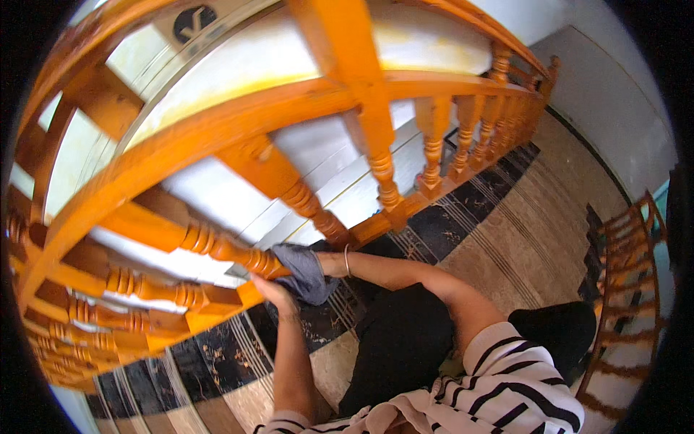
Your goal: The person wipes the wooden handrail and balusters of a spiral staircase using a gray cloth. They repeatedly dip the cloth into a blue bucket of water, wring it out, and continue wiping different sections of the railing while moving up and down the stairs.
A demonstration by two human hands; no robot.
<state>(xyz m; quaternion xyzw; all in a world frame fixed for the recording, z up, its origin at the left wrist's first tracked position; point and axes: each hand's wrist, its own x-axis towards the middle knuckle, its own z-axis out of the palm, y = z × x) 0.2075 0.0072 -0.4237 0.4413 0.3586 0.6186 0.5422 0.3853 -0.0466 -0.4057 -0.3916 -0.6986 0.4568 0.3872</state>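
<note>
A turned wooden baluster [217,247] of an orange-brown stair railing lies before me. Around its lower part my right hand [325,265], with a bracelet on the wrist, presses a grey-blue cloth [306,274]; the cloth covers most of the fingers. My left hand [274,293] is at the same baluster's lower end, beside the cloth, with its fingertips against or very near the wood. Whether it grips the baluster is not plain. Above both hands runs the curved wooden handrail [227,127].
Stone stairs with black edge bands [217,352] run along the railing's bottom rail [374,230]. More balusters [434,146] stand at the upper right. A second wooden railing [604,320] is at the right. A cardboard box [184,32] shows behind the railing.
</note>
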